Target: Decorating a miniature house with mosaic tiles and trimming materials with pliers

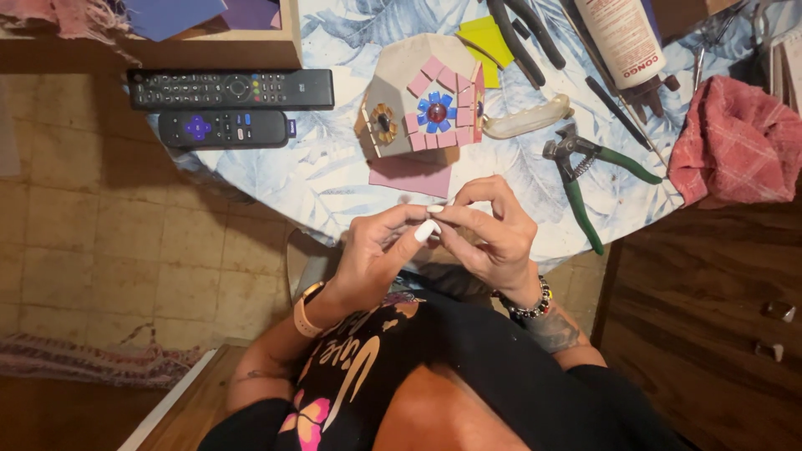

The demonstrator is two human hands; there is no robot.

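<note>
My left hand (380, 250) and my right hand (493, 230) meet fingertip to fingertip over the near edge of the table, pinching something very small between them; I cannot make out what it is. Just beyond the hands stands a small cardboard birdhouse (422, 104) partly covered with pink tiles, a blue flower with a red centre on one face and a round amber ring on the other. A loose pink tile sheet (411, 177) lies at its base.
Green-handled nippers (585, 171) lie right of the birdhouse, a white glue tube (622, 38) and dark pliers (526, 38) behind. Two black remotes (230, 104) sit at the table's left edge. A pink cloth (739, 142) is bunched at right. A wooden cabinet (710, 317) stands right.
</note>
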